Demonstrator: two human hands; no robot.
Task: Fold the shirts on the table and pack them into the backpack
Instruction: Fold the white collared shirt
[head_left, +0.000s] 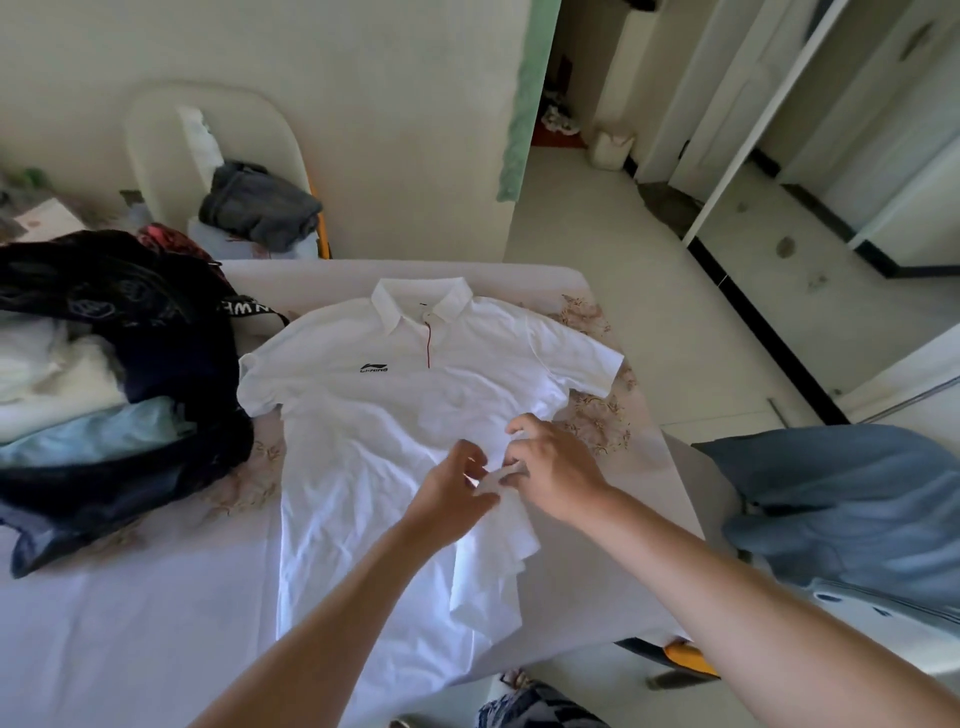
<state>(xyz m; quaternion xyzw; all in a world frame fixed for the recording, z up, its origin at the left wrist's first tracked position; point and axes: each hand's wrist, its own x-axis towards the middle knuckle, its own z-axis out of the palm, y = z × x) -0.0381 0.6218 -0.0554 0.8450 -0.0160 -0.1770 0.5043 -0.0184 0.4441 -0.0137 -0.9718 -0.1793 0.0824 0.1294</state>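
A white polo shirt (395, 415) with a black chest logo lies face up on the table (156, 623), collar at the far end. Its lower right part is bunched and lifted. My left hand (452, 491) and my right hand (556, 475) meet over that side and both pinch a fold of the white fabric between fingers and thumb. A dark backpack (104, 296) with a lettered strap lies at the table's left, beside the pile of clothes.
A pile of clothes (78, 415), white, light blue and dark, covers the table's left side. A blue-grey garment (852, 499) lies on a chair at the right. A chair with grey clothing (260, 208) stands behind the table. Open floor lies to the right.
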